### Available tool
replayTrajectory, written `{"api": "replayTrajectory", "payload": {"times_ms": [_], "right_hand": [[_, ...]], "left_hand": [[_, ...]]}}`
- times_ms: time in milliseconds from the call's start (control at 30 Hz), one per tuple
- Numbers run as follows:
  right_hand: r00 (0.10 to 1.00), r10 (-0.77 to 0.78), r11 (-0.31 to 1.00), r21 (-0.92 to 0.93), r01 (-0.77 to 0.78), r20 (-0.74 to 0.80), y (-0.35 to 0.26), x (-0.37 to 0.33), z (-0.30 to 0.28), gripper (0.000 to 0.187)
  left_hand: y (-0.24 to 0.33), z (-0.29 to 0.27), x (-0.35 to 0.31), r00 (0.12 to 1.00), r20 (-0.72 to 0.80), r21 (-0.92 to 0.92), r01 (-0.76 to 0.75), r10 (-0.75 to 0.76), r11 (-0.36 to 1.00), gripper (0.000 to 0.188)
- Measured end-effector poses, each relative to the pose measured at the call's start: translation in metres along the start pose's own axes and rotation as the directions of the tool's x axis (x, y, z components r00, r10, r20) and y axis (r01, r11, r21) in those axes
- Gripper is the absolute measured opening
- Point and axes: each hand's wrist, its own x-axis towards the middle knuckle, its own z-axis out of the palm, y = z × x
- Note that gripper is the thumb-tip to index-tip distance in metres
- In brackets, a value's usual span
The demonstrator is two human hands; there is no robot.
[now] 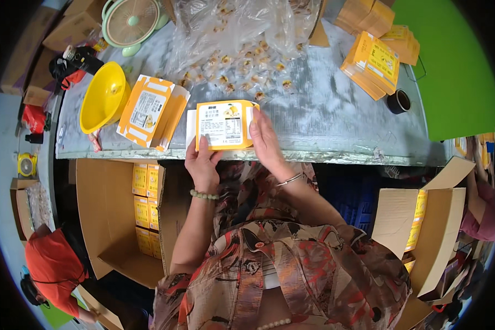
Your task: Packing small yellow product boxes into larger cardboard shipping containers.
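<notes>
A yellow-and-white carton is between my hands, just over the table's near edge, its printed face up. A white flap sticks out at its left end. My left hand grips the lower left edge, thumb on the printed face and the other fingers partly hidden below. Against the right end lies my right hand, its fingers along that edge. To the left, a stack of flattened yellow-and-white cartons leans on the table beside a yellow bowl.
Small wrapped pieces spill from a clear plastic bag at the back. More flat cartons and a dark round container stand right. Open cardboard boxes with yellow cartons flank me below. Two other people work at the sides.
</notes>
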Motion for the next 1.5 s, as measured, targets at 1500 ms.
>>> {"api": "replayTrajectory", "payload": {"times_ms": [1500], "right_hand": [[0.895, 0.429, 0.525, 0.84, -0.138, -0.121, 0.011, 0.029, -0.001, 0.04]], "left_hand": [[-0.004, 0.018, 0.005, 0.996, 0.094, -0.032, -0.003, 0.006, 0.999, 0.03]]}}
